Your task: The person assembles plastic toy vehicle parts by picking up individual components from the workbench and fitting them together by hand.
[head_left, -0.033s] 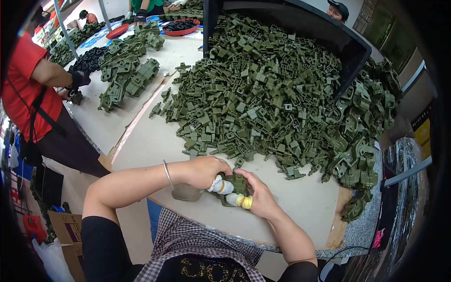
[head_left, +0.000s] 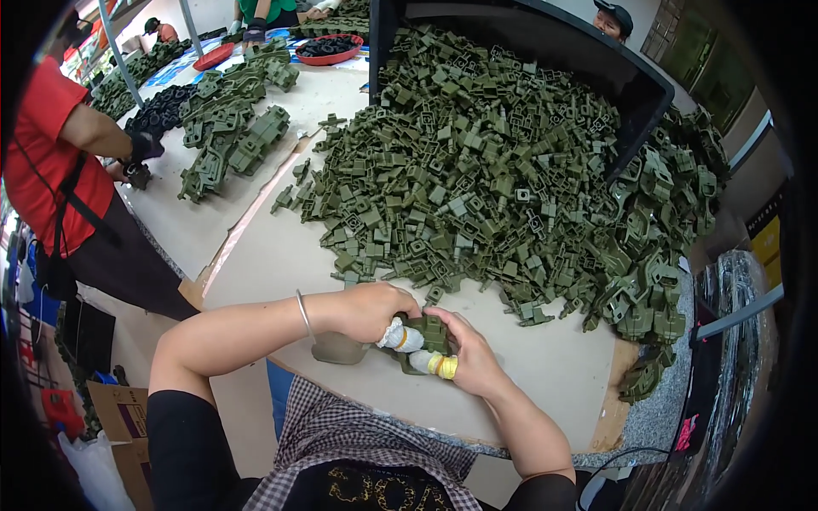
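Close to the table's near edge, both my hands grip one olive-green plastic toy vehicle part [head_left: 434,332]. My left hand [head_left: 368,310] closes over its left side, and a silver bangle circles that wrist. From the right, my right hand [head_left: 479,361] holds it with fingers along the far side and thumb on the near side. White wrapping [head_left: 400,335] with a band covers my left thumb; the right thumb wears a similar wrap with a yellow band [head_left: 443,366]. Fingers hide much of the part. A smooth olive-grey shape [head_left: 337,349] shows below my left wrist; its kind is unclear.
Small green plastic parts [head_left: 477,170] spill in a big heap from a black bin [head_left: 643,94]. Larger green pieces [head_left: 656,289] pile up at the right edge. On the left table lie green vehicle bodies [head_left: 226,140] and a red tray [head_left: 328,58], beside a person in red [head_left: 64,162].
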Motion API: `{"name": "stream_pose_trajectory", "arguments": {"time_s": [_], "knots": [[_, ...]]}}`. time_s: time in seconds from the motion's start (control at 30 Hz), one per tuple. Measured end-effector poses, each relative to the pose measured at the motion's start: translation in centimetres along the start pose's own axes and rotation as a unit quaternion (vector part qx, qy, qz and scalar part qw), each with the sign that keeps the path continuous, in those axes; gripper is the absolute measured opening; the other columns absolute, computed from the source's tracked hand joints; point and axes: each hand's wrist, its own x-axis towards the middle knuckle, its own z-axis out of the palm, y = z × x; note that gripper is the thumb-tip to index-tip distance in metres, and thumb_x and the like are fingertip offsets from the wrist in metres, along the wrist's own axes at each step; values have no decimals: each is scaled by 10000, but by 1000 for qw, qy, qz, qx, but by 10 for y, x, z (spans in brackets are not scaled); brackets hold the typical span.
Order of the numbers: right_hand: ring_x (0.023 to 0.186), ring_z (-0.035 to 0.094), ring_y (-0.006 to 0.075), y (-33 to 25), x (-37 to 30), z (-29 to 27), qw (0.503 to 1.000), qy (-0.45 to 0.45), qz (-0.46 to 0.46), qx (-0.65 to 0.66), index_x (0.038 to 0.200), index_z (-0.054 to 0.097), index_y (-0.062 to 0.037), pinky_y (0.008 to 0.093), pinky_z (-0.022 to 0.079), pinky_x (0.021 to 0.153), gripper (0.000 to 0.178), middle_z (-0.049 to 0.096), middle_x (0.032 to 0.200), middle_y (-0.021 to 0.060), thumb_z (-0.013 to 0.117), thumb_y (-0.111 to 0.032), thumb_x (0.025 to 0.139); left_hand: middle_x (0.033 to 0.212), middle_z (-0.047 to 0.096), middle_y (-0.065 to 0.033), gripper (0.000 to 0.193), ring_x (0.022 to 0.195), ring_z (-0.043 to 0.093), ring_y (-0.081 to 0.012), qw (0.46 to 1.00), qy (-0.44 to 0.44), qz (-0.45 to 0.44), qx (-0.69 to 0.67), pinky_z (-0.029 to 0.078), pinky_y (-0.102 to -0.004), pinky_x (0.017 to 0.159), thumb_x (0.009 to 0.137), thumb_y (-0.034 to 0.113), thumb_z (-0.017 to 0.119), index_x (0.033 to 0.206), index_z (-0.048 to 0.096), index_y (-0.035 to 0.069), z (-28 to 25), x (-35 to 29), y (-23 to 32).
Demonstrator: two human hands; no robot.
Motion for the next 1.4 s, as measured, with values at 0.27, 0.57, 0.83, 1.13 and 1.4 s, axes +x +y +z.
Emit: {"name": "stream_pose_trajectory", "arguments": {"time_s": [0.27,0.57,0.83,1.13,1.4], "knots": [[1046,524,209,9,6,-2,998,-20,-11,52,1276,388,-60,301,412,902,658,513,1159,109,703,-60,698,1024,592,-136,356,943,576,-288,985,131,93,-63,454,-345,819,755,250,643,1032,576,36,0,-10,-17],[1073,507,250,-13,-2,-2,996,84,-34,17,1275,378,-36,330,398,922,650,505,1178,134,705,-116,720,1231,485,-106,539,1120,477,-193,965,192,-42,-176,373,-309,945,772,122,644,1257,421,51,31,-109,-47],[877,530,307,-71,35,48,856,70,-298,-416,1158,467,-34,406,447,754,534,557,974,112,686,-206,703,1104,551,-107,426,1007,540,-176,924,325,10,-200,416,-284,869,812,132,608,1199,463,26,64,-94,-43],[887,543,283,-64,39,50,881,26,-191,-431,1236,416,-31,368,466,711,641,560,942,121,680,-215,681,1136,516,-63,436,1017,506,-121,864,286,-9,-414,417,-259,872,839,121,592,1227,414,31,68,-87,-35],[914,525,322,-73,53,46,904,-89,-58,-414,1228,417,-1,402,444,756,691,557,940,191,705,-290,670,1096,536,-76,440,998,521,-129,864,342,-3,-370,427,-266,855,836,135,601,1220,413,32,72,-84,-37]]}}
